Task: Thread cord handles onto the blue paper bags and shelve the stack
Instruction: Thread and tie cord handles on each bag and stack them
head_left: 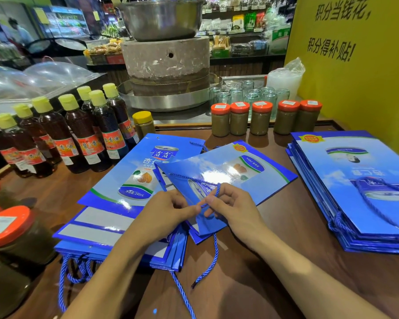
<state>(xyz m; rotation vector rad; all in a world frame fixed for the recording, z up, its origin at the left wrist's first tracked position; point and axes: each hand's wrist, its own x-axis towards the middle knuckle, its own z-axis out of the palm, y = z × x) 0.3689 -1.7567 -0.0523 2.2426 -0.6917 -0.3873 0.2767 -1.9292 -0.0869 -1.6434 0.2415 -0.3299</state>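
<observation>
A flat blue paper bag (228, 173) lies tilted across the middle of the wooden counter (251, 272), its top edge toward me. My left hand (164, 215) and my right hand (230, 208) meet at that edge. Both pinch a blue twisted cord (214, 252) there. The cord loops over my right forefinger, and its loose end hangs down onto the counter. Under the bag on the left sits a stack of blue bags (115, 217) with cord handles trailing off its near edge. A second stack of blue bags (359, 192) with cords lies at the right.
Dark sauce bottles with yellow caps (83, 132) stand at the left. A row of orange-lidded jars (260, 118) lines the counter's far edge, and more orange-lidded jars (7, 229) sit near left. A stone mill (166, 63) stands behind. A yellow sign wall (359, 54) rises at right.
</observation>
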